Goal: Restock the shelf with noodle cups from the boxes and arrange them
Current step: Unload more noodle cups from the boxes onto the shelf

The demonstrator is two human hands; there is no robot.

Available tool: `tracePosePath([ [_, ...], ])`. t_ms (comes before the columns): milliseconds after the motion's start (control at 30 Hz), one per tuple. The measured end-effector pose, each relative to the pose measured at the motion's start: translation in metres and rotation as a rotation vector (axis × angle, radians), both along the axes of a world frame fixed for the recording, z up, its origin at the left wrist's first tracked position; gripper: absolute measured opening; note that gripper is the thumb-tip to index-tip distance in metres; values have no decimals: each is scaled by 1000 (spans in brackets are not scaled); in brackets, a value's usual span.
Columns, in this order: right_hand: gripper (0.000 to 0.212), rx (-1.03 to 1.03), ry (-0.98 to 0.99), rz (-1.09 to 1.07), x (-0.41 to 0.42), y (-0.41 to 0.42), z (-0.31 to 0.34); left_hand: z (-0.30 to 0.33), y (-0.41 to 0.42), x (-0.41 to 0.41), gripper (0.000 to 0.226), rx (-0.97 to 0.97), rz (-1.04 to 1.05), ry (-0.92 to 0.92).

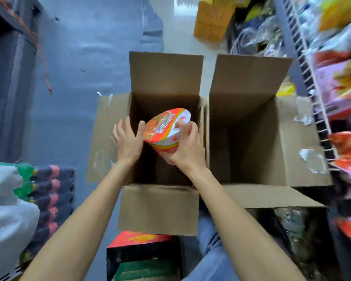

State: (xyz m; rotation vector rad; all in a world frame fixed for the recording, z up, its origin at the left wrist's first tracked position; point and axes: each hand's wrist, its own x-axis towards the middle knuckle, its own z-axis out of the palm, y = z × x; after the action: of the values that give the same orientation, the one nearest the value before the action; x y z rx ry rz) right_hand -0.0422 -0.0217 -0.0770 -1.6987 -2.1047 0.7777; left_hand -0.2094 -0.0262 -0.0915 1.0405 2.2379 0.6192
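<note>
An orange-and-white noodle cup is tilted above the mouth of the left cardboard box, its lid facing up and left. My right hand grips the cup from the right and below. My left hand is spread beside the cup's left edge, the thumb touching the lid rim. The box's inside looks dark and I see no other cups in it. A second open box stands right beside it, and its visible inside shows nothing.
A white wire shelf with colourful snack bags runs along the right. Bottle packs and a white bundle lie at the left. A red-and-black carton sits below the boxes. An orange box is on the grey floor farther back.
</note>
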Motion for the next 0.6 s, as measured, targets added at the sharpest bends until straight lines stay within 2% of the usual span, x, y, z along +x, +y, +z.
tracePosePath([
  [100, 87, 87, 199, -207, 34, -24, 62, 71, -9, 37, 76, 131, -38, -561],
  [167, 89, 128, 291, -328, 56, -41, 97, 118, -18, 67, 76, 143, -164, -781],
  [233, 89, 184, 399, -428, 78, -58, 127, 151, -26, 94, 71, 193, -356, -855],
  [300, 91, 243, 479, -517, 101, -73, 152, 173, -30, 116, 90, 242, -531, -880],
  [400, 101, 328, 479, -631, 138, -97, 182, 196, -36, 151, 114, 267, -764, -886],
  [533, 120, 423, 590, -679, 191, -140, 219, 228, -54, 212, 128, 336, -915, -961],
  [600, 121, 434, 647, -737, 221, -166, 231, 239, -64, 243, 129, 360, -979, -987],
])
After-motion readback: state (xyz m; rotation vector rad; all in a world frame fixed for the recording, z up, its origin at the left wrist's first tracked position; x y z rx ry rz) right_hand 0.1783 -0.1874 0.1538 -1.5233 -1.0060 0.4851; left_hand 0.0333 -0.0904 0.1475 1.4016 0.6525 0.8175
